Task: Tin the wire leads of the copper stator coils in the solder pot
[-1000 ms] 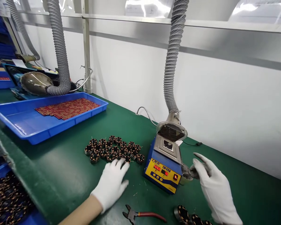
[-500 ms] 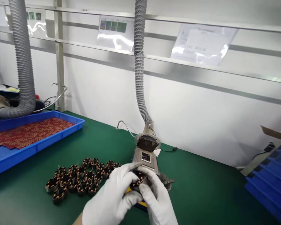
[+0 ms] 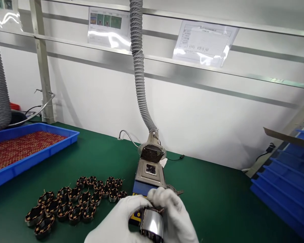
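Left grip: the white-gloved left hand [image 3: 116, 219] wraps one side of a wound stator [image 3: 152, 223].
Right grip: the white-gloved right hand [image 3: 176, 211] curls closed over its other side.
Stator: shiny shell facing up, held between both hands, in front of the solder pot [image 3: 149, 172].
Green tabletop [image 3: 212, 209]: more stators [image 3: 76, 202] sit clustered left of the pot.

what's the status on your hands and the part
Left hand, right hand shut on wound stator. Metal outer face toward camera. Solder pot just beyond.

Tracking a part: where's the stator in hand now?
Head view, low centre: the stator is gripped between the left hand and right hand, just in front of the solder pot, right of the other stators.
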{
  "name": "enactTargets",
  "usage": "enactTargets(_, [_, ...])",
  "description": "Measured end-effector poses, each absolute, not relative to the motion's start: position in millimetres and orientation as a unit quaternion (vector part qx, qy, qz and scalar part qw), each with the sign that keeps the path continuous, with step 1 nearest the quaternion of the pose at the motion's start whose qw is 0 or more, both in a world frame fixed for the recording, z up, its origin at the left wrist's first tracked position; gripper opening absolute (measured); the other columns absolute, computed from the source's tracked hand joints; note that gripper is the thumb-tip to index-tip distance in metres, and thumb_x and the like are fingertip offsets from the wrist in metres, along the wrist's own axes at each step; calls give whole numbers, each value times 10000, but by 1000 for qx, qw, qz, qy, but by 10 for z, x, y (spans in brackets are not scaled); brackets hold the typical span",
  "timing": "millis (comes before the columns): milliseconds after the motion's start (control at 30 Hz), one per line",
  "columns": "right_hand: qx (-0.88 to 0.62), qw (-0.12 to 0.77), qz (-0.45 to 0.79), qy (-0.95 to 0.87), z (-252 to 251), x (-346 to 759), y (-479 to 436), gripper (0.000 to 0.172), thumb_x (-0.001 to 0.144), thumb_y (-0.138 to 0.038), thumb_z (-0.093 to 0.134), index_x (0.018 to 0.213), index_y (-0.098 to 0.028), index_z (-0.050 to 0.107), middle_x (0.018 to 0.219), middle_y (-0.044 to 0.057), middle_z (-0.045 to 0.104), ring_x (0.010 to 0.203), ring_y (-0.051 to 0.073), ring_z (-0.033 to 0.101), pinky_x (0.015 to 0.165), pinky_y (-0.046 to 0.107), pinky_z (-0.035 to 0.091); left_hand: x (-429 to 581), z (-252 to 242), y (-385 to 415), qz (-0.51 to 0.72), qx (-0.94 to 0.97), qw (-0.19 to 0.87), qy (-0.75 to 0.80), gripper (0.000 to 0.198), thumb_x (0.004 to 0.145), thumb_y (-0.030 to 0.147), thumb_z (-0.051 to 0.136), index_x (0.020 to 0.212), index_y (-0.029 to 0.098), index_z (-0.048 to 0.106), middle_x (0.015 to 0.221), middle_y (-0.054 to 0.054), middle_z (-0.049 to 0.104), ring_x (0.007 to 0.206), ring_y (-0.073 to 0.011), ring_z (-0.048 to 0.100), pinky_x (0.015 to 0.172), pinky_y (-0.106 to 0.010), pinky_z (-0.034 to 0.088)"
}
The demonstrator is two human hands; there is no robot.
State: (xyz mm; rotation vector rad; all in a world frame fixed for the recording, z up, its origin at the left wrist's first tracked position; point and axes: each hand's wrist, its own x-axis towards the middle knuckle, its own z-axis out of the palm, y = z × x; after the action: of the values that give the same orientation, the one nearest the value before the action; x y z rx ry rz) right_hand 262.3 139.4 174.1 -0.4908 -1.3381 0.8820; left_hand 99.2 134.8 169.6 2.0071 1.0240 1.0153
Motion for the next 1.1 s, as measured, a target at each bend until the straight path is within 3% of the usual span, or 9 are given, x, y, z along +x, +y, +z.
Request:
enactTargets(100, [-237, 719, 379, -532, 1744, 2717, 1376, 243, 886, -462, 487, 749, -267, 535, 692, 1, 536, 704, 181, 604, 727, 372, 550, 980, 1720, 1339, 415, 772, 307, 371, 504, 566, -21, 671, 945, 309, 629, 956, 86, 689, 874, -164, 651, 816, -223, 529])
enactTargets(267, [-405, 645, 279, -585, 1753, 2586, 1235, 210, 790, -445, 648, 822, -238, 653, 787, 38, 628, 724, 197, 607, 651, 286, 515, 968, 1836, 1413, 484, 806, 146, 309, 516, 533, 111, 821, 974, 277, 610, 953, 34, 689, 855, -165, 648, 767, -219, 535])
enactTargets(367, [-425, 662, 245, -566, 1792, 2443, 1189, 198, 805, -422, 640, 755, -233, 670, 767, 22, 595, 731, 170, 568, 687, 257, 467, 959, 1859, 1401, 474, 809, 155, 312, 458, 570, 151, 816, 969, 271, 627, 938, 18, 692, 857, -173, 644, 773, -232, 528])
enactTargets(567, [-202, 710, 505, -447, 1873, 2577, 1306, 214, 744, -410, 710, 633, -241, 639, 587, -39, 483, 572, 112, 478, 570, 234, 442, 959, 1767, 1339, 410, 769, 330, 361, 451, 559, 73, 728, 936, 314, 670, 952, 68, 692, 848, -184, 649, 794, -216, 512])
enactTargets(667, [-215, 739, 530, -356, 1856, 2594, 1331, 163, 660, -370, 790, 681, -256, 675, 646, -34, 580, 628, 112, 558, 641, 233, 497, 971, 1798, 1365, 431, 772, 304, 355, 524, 463, 54, 816, 911, 288, 676, 969, 42, 690, 909, -188, 633, 831, -210, 493])
enactTargets(767, [-288, 677, 551, -394, 1809, 2438, 1298, 393, 530, -422, 856, 844, -227, 721, 842, 49, 686, 795, 198, 631, 761, 303, 519, 968, 1841, 1411, 502, 776, 194, 328, 626, 416, 72, 856, 975, 267, 652, 1046, -10, 680, 977, -208, 617, 867, -245, 487])
enactTargets(933, [-293, 606, 657, -339, 1773, 2197, 1235, 445, 615, -409, 814, 984, -193, 691, 985, 100, 683, 876, 243, 639, 811, 379, 506, 889, 1838, 1489, 534, 780, 131, 297, 664, 505, 98, 837, 1092, 307, 606, 1060, -8, 690, 967, -193, 634, 848, -228, 497])
enactTargets(1067, [-281, 595, 679, -324, 1742, 2181, 1257, 448, 586, -359, 848, 974, -191, 700, 1010, 94, 680, 840, 193, 643, 752, 291, 513, 813, 1832, 1564, 562, 766, 206, 234, 137, 849, 336, 602, 942, 271, 678, 926, -18, 726, 920, -178, 648, 852, -232, 488])
enactTargets(1100, [-278, 587, 685, -331, 1733, 2183, 1266, 471, 563, -365, 859, 969, -184, 703, 957, 88, 689, 793, 179, 646, 711, 267, 517, 797, 1826, 1574, 582, 747, 224, 232, 179, 883, 349, 540, 850, 252, 687, 835, -23, 726, 883, -181, 651, 828, -236, 494])
